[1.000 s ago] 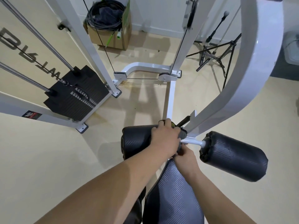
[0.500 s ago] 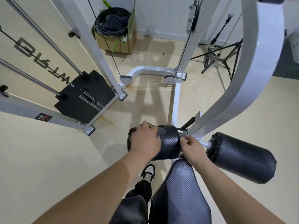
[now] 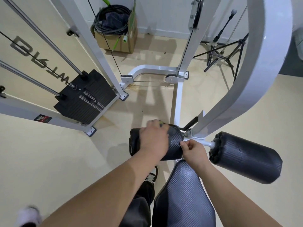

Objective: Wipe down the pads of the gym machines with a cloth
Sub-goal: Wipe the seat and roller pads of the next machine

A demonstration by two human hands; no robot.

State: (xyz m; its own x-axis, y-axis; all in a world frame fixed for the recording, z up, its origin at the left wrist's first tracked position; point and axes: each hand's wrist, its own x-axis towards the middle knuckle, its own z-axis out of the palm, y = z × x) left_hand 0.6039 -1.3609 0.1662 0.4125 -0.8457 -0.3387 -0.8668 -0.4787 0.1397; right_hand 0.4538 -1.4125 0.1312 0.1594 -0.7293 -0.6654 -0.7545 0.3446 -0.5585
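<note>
Two black roller pads sit on a white axle of the gym machine. My left hand point(image 3: 153, 141) lies over the top of the left roller pad point(image 3: 175, 145), fingers curled over its far side on a dark cloth point(image 3: 164, 126) that is mostly hidden under the hand. At the inner end of that pad, beside the axle, my right hand point(image 3: 194, 153) pinches the pad's edge with curled fingers. The right roller pad point(image 3: 246, 156) is untouched. A long grey seat pad point(image 3: 183, 194) runs under my right forearm.
The curved white frame arm point(image 3: 246, 89) rises just right of my hands. A black weight stack point(image 3: 83, 99) with guide rods and cables stands to the left. A cardboard box of cables point(image 3: 124, 43) and a black tripod point(image 3: 226, 51) are at the back wall. My shoe point(image 3: 152, 174) is below the left pad.
My left hand has slid leftward along the left roller pad, away from the axle end. My right hand has come up from under it to the pad's inner edge.
</note>
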